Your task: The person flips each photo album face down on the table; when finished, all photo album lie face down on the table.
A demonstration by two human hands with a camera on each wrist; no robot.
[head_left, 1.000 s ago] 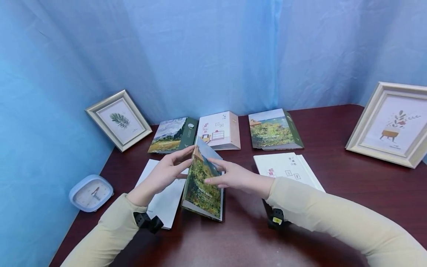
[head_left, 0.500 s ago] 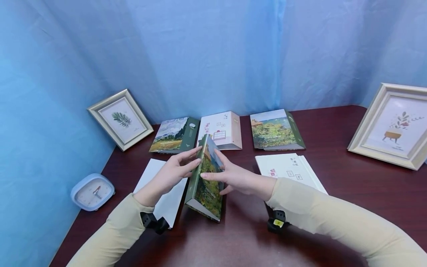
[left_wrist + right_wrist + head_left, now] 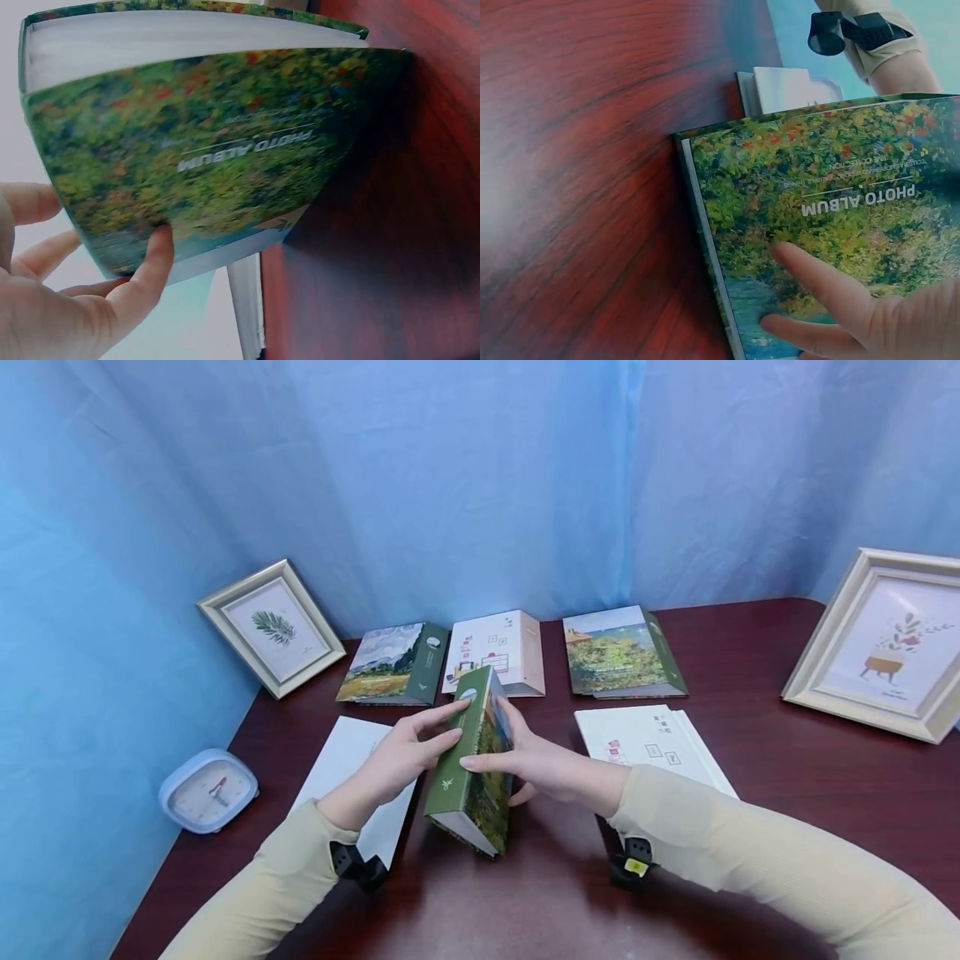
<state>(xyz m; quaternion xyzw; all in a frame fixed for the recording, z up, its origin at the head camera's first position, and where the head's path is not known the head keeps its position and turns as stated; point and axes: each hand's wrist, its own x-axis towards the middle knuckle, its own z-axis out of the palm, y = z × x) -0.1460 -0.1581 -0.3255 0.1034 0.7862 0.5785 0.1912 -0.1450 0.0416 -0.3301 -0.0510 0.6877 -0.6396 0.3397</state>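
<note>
A thick green photo album (image 3: 480, 768) with a painted garden cover stands on its page edges near the middle of the table, spine up and slightly tilted. From the left, my left hand (image 3: 401, 758) holds it, with fingertips at the spine and a finger on the painted cover (image 3: 247, 142) in the left wrist view. My right hand (image 3: 543, 766) grips the other side, its thumb by the spine and its fingers spread over the right cover (image 3: 855, 240). Left of the album lies a white book (image 3: 386, 818), partly under my left hand. Another white album (image 3: 652, 735) lies right of it.
Behind are a landscape album (image 3: 386, 664), a pink-spined white album (image 3: 506, 652) and a garden album (image 3: 615, 652). A leaf picture frame (image 3: 273, 628) and a blue clock (image 3: 208, 791) stand left, a plant picture frame (image 3: 885, 643) right. Blue curtain (image 3: 465, 485) hangs behind.
The photo album has turned upright from a lean, so its green spine now faces up more. Both hands stay on it, and have shifted a little to the right.
</note>
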